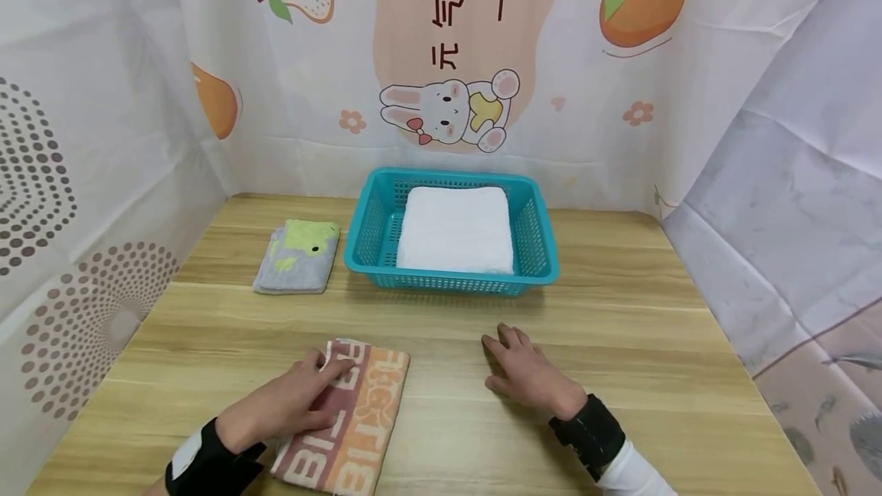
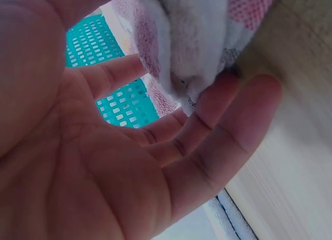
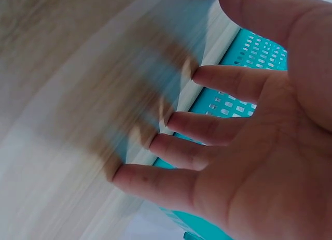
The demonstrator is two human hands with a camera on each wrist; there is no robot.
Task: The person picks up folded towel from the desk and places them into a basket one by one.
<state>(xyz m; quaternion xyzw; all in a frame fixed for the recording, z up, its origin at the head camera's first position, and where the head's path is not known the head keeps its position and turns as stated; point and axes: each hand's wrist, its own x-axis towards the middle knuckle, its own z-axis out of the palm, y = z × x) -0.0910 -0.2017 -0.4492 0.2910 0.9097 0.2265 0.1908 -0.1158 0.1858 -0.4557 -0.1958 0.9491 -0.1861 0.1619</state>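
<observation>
A folded towel [image 1: 368, 419] in orange and maroon with pale lettering lies at the front left of the table. My left hand [image 1: 285, 404] is at its left side, thumb and index finger over the top. In the left wrist view the towel's layered edge [image 2: 189, 48] is between the thumb and the loosely bent fingers of the left hand [image 2: 114, 146]. To the right of the towel, my right hand [image 1: 530, 377] holds nothing, its fingertips on the table. The right wrist view shows the right hand [image 3: 233, 141] with fingers spread, tips at the tabletop [image 3: 62, 110].
A teal basket [image 1: 448, 282] stands at the table's back middle with a folded white towel [image 1: 455, 230] in it. Left of it lies a small folded grey and green towel [image 1: 298, 259]. Printed curtains [image 1: 289, 98] hang around the back and sides.
</observation>
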